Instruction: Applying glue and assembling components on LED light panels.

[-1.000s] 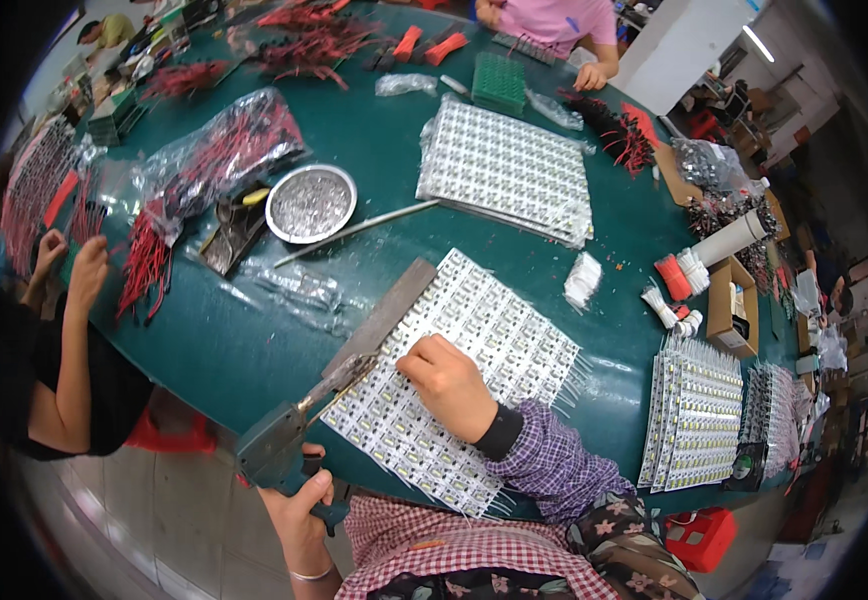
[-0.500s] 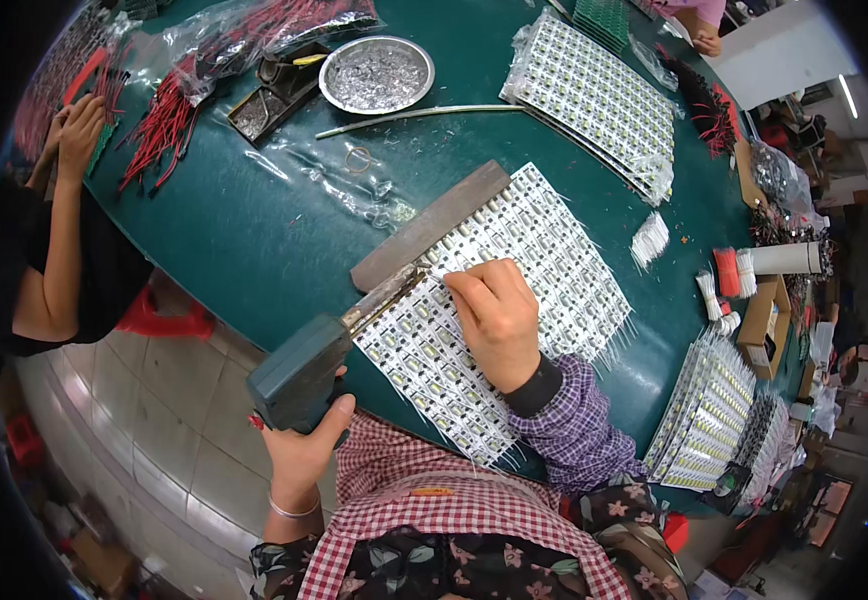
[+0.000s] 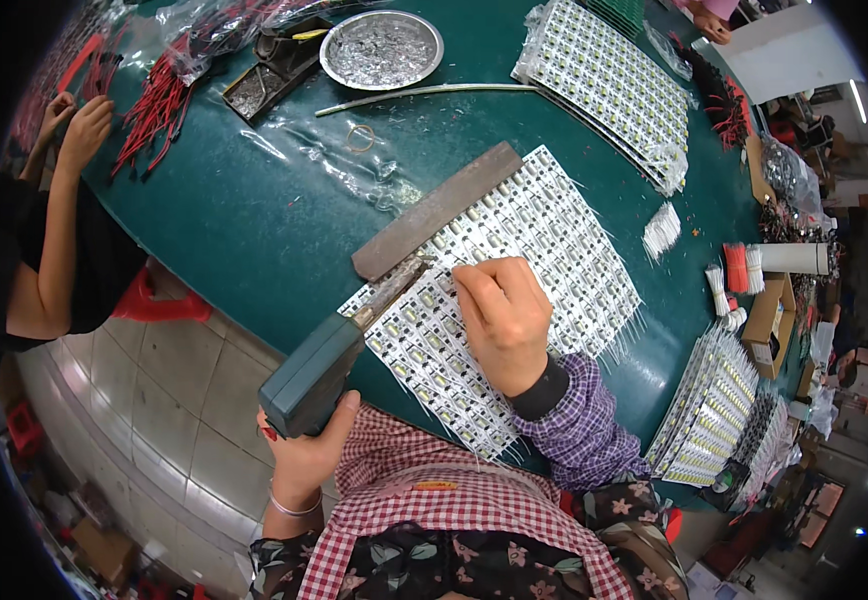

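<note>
My left hand (image 3: 309, 455) is closed around the handle of a dark green soldering gun (image 3: 311, 378). The gun's metal front end rests over the left part of a white panel of small circuit boards (image 3: 564, 240), close to a brown flat bar (image 3: 439, 212) lying along the panel's far left side. Just right of the gun's tip, my right hand (image 3: 504, 320) is held over the panel with thumb and forefinger pinched together. Whatever is between those fingertips is too small to make out. Thin white wires stick out along the panel's right edge.
At the back stand a metal bowl (image 3: 382, 50) of silvery scraps and a small dark tray (image 3: 259, 92). More board panels (image 3: 609, 85) lie far right, others (image 3: 704, 410) near right. White wire bundles (image 3: 662, 230) lie between. A co-worker's hands (image 3: 84, 130) are at left beside red wires (image 3: 154, 120).
The view has shifted slightly. The soldering gun has moved a little away from the bar, uncovering a panel corner. My right hand stays pinched by the gun's tip. The co-worker's hands have moved apart.
</note>
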`<state>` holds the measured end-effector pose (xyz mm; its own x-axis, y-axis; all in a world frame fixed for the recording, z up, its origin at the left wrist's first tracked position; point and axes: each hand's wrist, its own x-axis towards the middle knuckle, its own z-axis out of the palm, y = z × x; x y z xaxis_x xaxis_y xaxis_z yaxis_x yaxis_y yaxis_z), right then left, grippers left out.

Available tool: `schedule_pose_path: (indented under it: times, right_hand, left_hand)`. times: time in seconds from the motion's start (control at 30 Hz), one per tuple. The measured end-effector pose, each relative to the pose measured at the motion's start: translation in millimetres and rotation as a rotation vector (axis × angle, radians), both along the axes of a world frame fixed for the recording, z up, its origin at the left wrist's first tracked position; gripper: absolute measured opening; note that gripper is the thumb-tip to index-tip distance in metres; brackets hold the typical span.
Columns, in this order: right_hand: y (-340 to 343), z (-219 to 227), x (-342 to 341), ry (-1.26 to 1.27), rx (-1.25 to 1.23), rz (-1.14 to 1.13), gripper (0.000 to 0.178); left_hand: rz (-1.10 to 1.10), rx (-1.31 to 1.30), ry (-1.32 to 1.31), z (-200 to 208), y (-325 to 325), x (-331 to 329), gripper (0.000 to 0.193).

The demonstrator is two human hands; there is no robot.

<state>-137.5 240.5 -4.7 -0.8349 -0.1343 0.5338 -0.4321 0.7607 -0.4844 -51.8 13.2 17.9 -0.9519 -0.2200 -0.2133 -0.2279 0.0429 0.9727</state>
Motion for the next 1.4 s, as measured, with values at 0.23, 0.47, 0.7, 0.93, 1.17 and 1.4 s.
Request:
schedule_pose_path:
  times: [0.23,0.47,0.7,0.93,1.17,1.4]
  right_hand:
    - [1.9,-5.2,-2.5,-0.021,0.005,-0.011,0.021]
    - [1.4,-4.1,-1.4,-0.030,0.007,-0.015,0.019]
    - [-1.0,-2.9,-2.3,-0.058,-0.027,-0.024,0.018]
    - [-0.9,-0.9,-1.5,-0.099,-0.118,-0.039,0.019]
    - [-1.3,-3.1,-2.4,-0.071,-0.066,-0.027,0.018]
    - [-2.3,-4.6,-2.3,-0.045,-0.031,-0.027,0.019]
  left_hand:
    - [-0.196,-0.157,0.106,-12.0,-5.7,-1.9,0.037]
    - [-0.207,-0.166,0.098,-10.2,-1.3,-5.8,0.033]
    - [-0.205,-0.181,0.093,-8.8,-2.0,-6.9,0.031]
    - [-0.218,-0.243,0.146,-11.1,-5.6,-5.5,0.031]
    - [-0.181,-0.241,0.154,-4.5,4.0,-14.8,0.021]
    - [-0.190,-0.311,0.203,4.5,7.4,-22.5,0.017]
